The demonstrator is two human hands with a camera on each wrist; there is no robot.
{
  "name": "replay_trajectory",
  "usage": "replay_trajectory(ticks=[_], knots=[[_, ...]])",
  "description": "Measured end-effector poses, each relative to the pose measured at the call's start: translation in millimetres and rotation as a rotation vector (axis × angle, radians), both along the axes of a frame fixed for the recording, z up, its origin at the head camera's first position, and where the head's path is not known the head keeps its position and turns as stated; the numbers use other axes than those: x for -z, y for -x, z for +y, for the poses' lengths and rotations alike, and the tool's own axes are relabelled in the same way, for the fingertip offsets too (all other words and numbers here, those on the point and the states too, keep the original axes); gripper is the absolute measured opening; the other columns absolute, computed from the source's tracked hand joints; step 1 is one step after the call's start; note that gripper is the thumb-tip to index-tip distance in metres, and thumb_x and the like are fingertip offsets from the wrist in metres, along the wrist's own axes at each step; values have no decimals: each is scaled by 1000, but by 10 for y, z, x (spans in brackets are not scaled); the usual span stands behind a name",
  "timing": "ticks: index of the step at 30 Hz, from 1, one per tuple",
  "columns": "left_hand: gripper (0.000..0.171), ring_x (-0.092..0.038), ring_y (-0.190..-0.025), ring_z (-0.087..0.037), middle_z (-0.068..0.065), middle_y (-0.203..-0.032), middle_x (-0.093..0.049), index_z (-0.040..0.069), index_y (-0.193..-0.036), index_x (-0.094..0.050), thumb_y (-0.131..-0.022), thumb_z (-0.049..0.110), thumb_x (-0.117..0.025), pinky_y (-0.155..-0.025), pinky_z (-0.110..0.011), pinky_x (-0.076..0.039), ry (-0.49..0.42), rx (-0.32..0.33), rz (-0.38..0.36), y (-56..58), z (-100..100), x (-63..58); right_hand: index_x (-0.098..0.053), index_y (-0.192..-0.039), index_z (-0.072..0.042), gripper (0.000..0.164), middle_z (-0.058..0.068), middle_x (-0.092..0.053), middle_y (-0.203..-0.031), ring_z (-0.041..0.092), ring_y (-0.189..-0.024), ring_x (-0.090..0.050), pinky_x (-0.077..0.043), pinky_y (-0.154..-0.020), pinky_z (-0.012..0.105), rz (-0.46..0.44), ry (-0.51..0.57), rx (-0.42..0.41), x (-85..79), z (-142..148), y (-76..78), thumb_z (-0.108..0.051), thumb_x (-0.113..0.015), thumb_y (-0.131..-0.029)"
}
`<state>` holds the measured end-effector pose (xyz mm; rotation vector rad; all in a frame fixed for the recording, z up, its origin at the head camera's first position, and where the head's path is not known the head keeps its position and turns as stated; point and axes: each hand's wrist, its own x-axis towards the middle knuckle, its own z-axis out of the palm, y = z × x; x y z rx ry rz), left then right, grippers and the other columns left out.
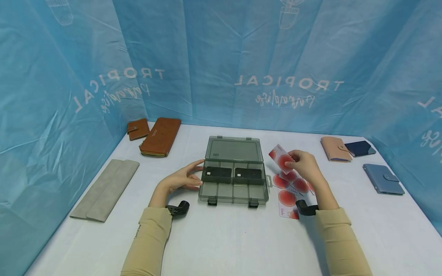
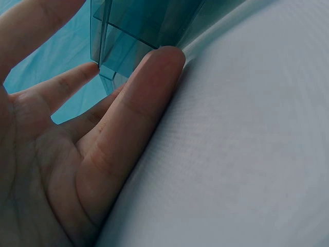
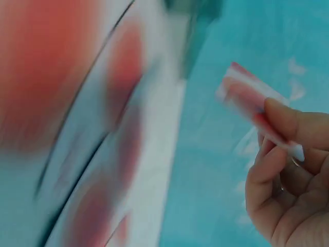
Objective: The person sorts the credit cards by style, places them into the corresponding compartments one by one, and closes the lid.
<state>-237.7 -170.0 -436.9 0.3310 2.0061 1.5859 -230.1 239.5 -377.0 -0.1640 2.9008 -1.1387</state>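
A translucent grey-green divided plastic box (image 1: 225, 191) stands at the table's middle with its lid (image 1: 236, 149) raised at the back. Two black rectangular pieces (image 1: 218, 173) sit in its rear compartments. Beside the box's left wall is my left hand (image 1: 181, 178), its fingers loosely extended and touching that side; in the left wrist view the thumb (image 2: 139, 98) lies along the box's lower edge. My right hand (image 1: 305, 166) pinches a red-and-white card (image 1: 280, 158) between thumb and fingers, held above several similar cards (image 1: 287, 203) scattered right of the box.
On the left lie a grey felt pouch (image 1: 107, 189), a brown zip wallet (image 1: 160, 136) and a small brown wallet (image 1: 138, 129). To the right are a tan wallet (image 1: 334, 148), a dark flat rectangular item (image 1: 360, 148) and a blue wallet (image 1: 383, 179). Blue curtains (image 1: 221, 57) enclose the table.
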Motion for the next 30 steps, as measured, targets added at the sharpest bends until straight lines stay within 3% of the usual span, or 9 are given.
replay_trajectory(ticks=[4,9,15,20,25,30], knots=[[86,-58,-92,-19,-17,-149,-20,21,-149,-15,-82,10,-68,-87,-43,-49,2,-5,0,0,-2,6,-61,-109,-1,26,15,-64,-95,28,-82,-57,-50,-71,36,24,83,-65,-112,-296,-59,-15,-64,-87],[87,-59,-93,-18,-17,-149,-21,21,-149,-15,-82,11,-68,-86,-42,-50,11,-2,7,1,-9,17,-63,-101,-8,20,6,-65,-82,25,-72,-56,-45,-61,31,20,88,-173,-147,-686,-143,-18,-68,-84],[86,-58,-93,-18,-17,-150,-19,21,-150,-14,-83,8,-67,-86,-42,-50,-15,11,-2,9,-8,15,-67,-102,-12,17,3,-66,-87,14,-68,-51,-43,-59,28,91,0,-302,-66,-1092,-257,-17,-66,-86],[88,-59,-92,-17,-18,-150,-19,20,-150,-14,-82,10,-69,-85,-41,-51,-20,16,-1,15,-7,15,-70,-103,-13,17,2,-66,-98,13,-81,-57,-50,-68,27,34,-63,-377,42,-1345,-314,-12,-61,-89],[90,-59,-93,-17,-17,-150,-20,21,-149,-14,-80,14,-72,-85,-40,-51,-14,19,2,17,-5,10,-71,-101,-13,18,0,-66,-92,11,-77,-58,-49,-64,25,10,-112,-425,153,-1484,-322,-6,-62,-87],[90,-59,-93,-17,-17,-149,-21,21,-149,-15,-80,16,-72,-84,-39,-51,14,2,7,10,-2,-1,-67,-97,-12,13,-2,-63,-81,9,-67,-55,-46,-58,24,20,-123,-417,219,-1552,-317,-7,-65,-85]])
